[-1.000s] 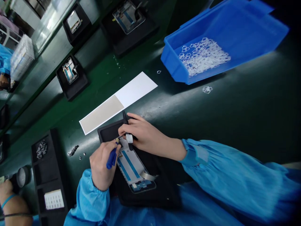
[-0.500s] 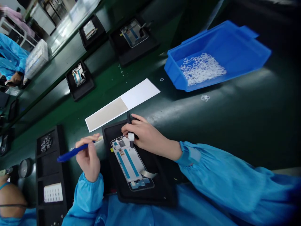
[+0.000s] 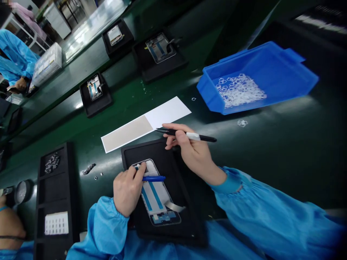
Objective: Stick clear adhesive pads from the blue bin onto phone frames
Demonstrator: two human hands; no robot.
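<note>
A phone frame (image 3: 158,196) with blue strips lies in a black foam tray (image 3: 168,159) in front of me. My left hand (image 3: 127,189) rests on the frame's upper end, fingers closed round a blue pen-like tool (image 3: 153,178) that lies across the frame. My right hand (image 3: 193,150) is raised just beyond the tray, pinching black tweezers (image 3: 187,135) with a white band. The tweezer tips point left, at the near edge of a white and grey sheet (image 3: 146,122).
A blue bin (image 3: 273,68) of small white parts stands at the far right. A black compartment tray (image 3: 55,191) with small parts sits at left. Further trays with phone frames (image 3: 95,88) line the green belt (image 3: 119,83). Other people in blue sit at far left.
My left hand swung the blue tool out to the left, then brought it back onto the frame. My right hand lifted the tweezers off the frame and turned them level.
</note>
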